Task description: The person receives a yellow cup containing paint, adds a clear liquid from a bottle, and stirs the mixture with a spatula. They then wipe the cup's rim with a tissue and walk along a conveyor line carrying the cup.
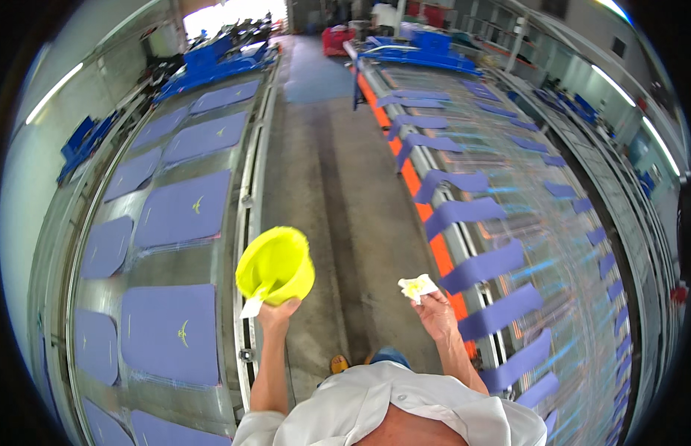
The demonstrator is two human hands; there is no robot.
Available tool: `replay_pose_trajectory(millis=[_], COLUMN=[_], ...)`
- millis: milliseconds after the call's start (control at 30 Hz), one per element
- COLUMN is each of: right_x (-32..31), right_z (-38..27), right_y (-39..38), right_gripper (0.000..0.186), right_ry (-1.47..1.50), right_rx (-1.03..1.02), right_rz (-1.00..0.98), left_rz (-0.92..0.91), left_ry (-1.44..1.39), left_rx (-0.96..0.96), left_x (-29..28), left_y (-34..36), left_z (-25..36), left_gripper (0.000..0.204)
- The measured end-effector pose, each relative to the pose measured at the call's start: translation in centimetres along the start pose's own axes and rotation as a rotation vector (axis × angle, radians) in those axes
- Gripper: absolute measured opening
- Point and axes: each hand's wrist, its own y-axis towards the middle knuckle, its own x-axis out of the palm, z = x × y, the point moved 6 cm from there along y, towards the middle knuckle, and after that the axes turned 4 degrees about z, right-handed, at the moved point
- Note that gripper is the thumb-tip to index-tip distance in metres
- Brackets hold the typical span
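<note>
My left hand (277,315) is closed on the near rim of a round tub (297,260), coloured bright yellow inside and out, over the aisle's left side. A pale flat strip (251,306) sticks out over its near edge beside my fingers; its kind is unclear. In my right hand (437,315) a crumpled white rag (417,288) with yellow stains is pinched between the fingers, near the right table's edge. Left of the tub, purple fabric panels (171,334) with small yellow marks lie flat on a long table.
Both the left table (243,215) and the right table (487,279) run along the aisle (327,193). Purple strips (501,308) hang over the right table's orange-edged side. Blue frames (420,52) stand at the far ends. A red container (336,41) sits at the back.
</note>
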Motion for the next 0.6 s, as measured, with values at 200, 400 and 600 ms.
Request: replay_pose_trajectory(millis=[200,400,600], right_x=[3.2,8.5,14.2], right_z=[0.4,-1.6,-5.6], right_y=[14.2,28.6,42.7], right_gripper=[0.032,0.029,0.022], right_ry=[0.007,0.028,-0.017], right_rx=[0.049,0.167,0.132], right_rz=[-0.036,-0.073,-0.138], left_rz=[-0.018,0.096,0.152], left_ry=[-0.007,0.104,0.172], left_rx=[0.099,0.162,0.149], left_x=[3.6,8.4,12.6], left_y=[11.6,22.7,33.5], left_z=[-5.3,-9.5,-14.6], left_gripper=[0.072,0.072,0.071])
